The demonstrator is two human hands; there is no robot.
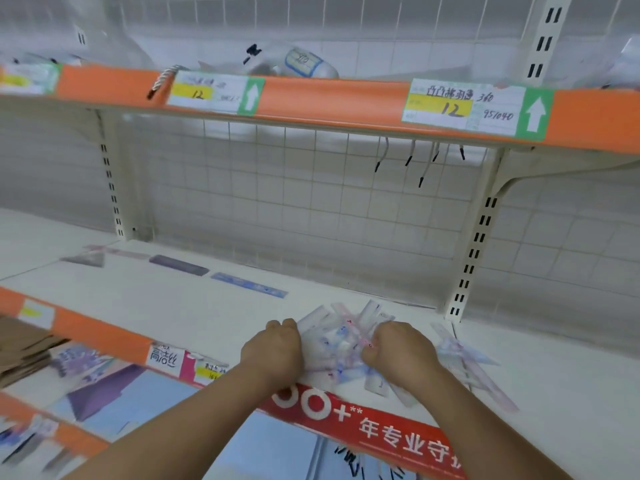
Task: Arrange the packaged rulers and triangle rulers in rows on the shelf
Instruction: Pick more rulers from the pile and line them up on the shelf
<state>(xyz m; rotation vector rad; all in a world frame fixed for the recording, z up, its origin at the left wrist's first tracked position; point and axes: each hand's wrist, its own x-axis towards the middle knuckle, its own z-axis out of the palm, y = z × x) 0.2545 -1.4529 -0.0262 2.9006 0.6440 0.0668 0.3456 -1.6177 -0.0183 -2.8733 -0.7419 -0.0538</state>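
At the shelf's front edge, the left hand [272,348] and right hand [398,351] curl round a loose heap of clear-wrapped rulers [337,341] on the white metal shelf [173,306]. Light, stiff and slick, these probably slide apart; pinch across the long edges. Farther back lies a blue packaged ruler [248,285].

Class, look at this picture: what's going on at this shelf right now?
A person is sorting stationery on a white shelf. The left hand and right hand both grip a jumbled pile of packaged rulers near the front edge. Back left, a triangle ruler pack, a dark purple pack and a blue ruler pack already lie in a row. More loose packs lie right of the pile.
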